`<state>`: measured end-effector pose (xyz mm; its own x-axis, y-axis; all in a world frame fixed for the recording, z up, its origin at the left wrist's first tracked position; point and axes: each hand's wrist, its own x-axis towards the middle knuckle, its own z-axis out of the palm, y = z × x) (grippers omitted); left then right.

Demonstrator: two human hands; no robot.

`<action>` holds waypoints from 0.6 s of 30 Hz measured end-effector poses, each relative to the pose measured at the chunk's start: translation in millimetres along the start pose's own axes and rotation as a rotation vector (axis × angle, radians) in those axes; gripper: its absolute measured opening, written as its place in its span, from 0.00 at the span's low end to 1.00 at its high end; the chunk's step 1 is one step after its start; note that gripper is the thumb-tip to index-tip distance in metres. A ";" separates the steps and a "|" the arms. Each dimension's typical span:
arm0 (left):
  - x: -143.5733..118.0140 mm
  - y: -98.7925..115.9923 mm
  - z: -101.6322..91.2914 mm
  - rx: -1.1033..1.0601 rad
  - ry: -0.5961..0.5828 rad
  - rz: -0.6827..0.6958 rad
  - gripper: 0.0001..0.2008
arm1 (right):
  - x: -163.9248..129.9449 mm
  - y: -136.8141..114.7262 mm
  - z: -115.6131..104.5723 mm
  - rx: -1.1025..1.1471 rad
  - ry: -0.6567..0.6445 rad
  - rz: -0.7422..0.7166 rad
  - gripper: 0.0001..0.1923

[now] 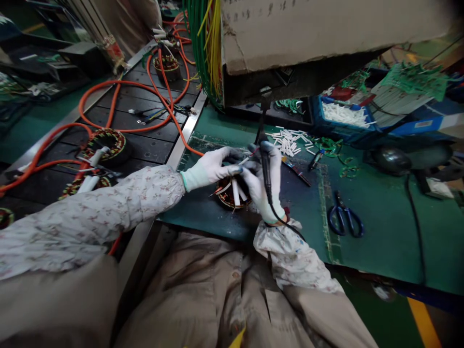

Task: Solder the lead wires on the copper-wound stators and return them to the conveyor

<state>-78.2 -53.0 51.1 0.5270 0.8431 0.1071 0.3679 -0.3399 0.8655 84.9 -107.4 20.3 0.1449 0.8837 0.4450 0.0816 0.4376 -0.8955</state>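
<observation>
Grasping a black corded handle [266,169], seemingly a soldering iron's, in the gloved right hand [264,181], with fingers wrapped about the grip; pointing its long axis roughly away from the body, with the cord running back toward the right forearm; reaching in from the other side with the gloved left hand [216,168], thumb and fingers extending rightward to a slender white sleeve [245,160] in the narrow gap between the hands; failing to show, through blur and overlap, whether pinching that sleeve with the left fingertips or merely touching it, so impossible to tell.

Working right above the wound stator [224,198]; seating it on the green-topped counter [297,217], below the gap and a little nearer the body than both sets of fingertips; overlapping its right side in this view with the right hand, so judging that hand the nearer; showing white tubes [236,192] inside its ring, the clearest one leaning lengthwise away from the body.

Turning, by the look of it, on that gap: slanting the slender sleeve from lower left to upper right, across the line of the handle; having loose white sleeves [288,143] beyond the right hand; having blue-handled scissors [340,210] well apart to the right.
</observation>
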 end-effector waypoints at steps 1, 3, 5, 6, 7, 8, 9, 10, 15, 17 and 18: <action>-1.0 -0.9 -0.2 -0.027 0.008 -0.003 0.34 | -2.3 3.8 1.0 -0.050 -0.027 -0.010 0.33; -2.9 -1.4 0.4 -0.111 0.002 -0.012 0.32 | -6.7 9.1 1.1 -0.154 -0.050 -0.029 0.35; -4.2 -2.2 1.7 -0.180 -0.031 -0.026 0.31 | -9.2 10.1 -1.6 -0.215 0.002 -0.062 0.31; -4.4 -3.0 2.4 -0.194 -0.054 -0.037 0.31 | -9.2 9.2 -3.8 -0.239 0.039 -0.094 0.27; -4.4 -4.1 2.9 -0.194 -0.079 -0.051 0.31 | -8.1 7.6 -6.5 -0.267 0.069 -0.140 0.22; -4.0 -5.3 3.3 -0.187 -0.107 -0.066 0.32 | -5.7 5.9 -9.5 -0.305 0.082 -0.193 0.17; -3.5 -6.3 3.5 -0.179 -0.134 -0.081 0.32 | -2.2 4.2 -12.8 -0.351 0.068 -0.248 0.14; -2.7 -7.1 3.5 -0.173 -0.153 -0.094 0.32 | 2.2 3.0 -16.2 -0.403 0.032 -0.298 0.12; 0.3 -5.7 5.3 -0.166 -0.178 -0.081 0.33 | 25.4 6.1 -31.5 -0.654 -0.192 -0.434 0.14; 0.8 -5.0 10.7 -0.137 -0.158 -0.040 0.31 | 27.5 10.4 -35.5 -0.708 -0.202 -0.445 0.10; 1.1 -5.2 14.6 -0.108 -0.119 -0.021 0.28 | 26.0 12.6 -37.3 -0.724 -0.192 -0.446 0.09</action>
<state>-68.3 -56.4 39.6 0.6093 0.7922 0.0348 0.2988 -0.2701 0.9153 126.4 -85.1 20.9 -0.2131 0.6966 0.6851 0.7071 0.5939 -0.3838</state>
